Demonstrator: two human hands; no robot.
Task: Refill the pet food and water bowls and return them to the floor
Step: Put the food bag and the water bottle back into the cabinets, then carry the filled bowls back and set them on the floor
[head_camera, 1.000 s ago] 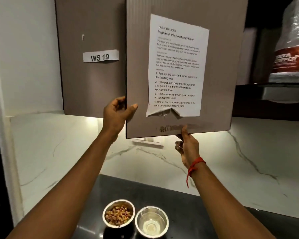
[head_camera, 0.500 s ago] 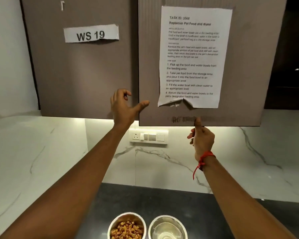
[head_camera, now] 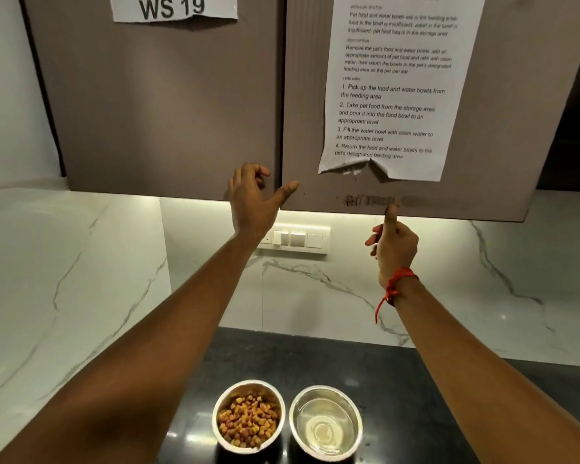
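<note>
Two steel bowls stand side by side on the dark counter [head_camera: 315, 356] at the bottom of the view. The left food bowl [head_camera: 248, 383] holds brown and orange kibble [head_camera: 248, 421]. The right water bowl [head_camera: 325, 389] holds clear water [head_camera: 323, 430]. Both my hands are raised to the right cabinet door [head_camera: 499, 128], well above the bowls. My left hand [head_camera: 252, 199] has loosely curled fingers, and its thumb touches the door's left edge. My right hand [head_camera: 395, 244] presses one raised digit against the door's bottom edge, with its other fingers curled and holding nothing.
A printed instruction sheet [head_camera: 392, 88] is taped to the right door. A "WS 19" label [head_camera: 173, 6] sits on the left door [head_camera: 164, 112]. A white switch panel [head_camera: 302, 239] is set in the marble backsplash below. A marble wall stands on the left.
The right cabinet door has swung from open to almost flush with the left door, hiding the shelf behind it. My left hand has let go of the door's edge. The view has tilted down.
</note>
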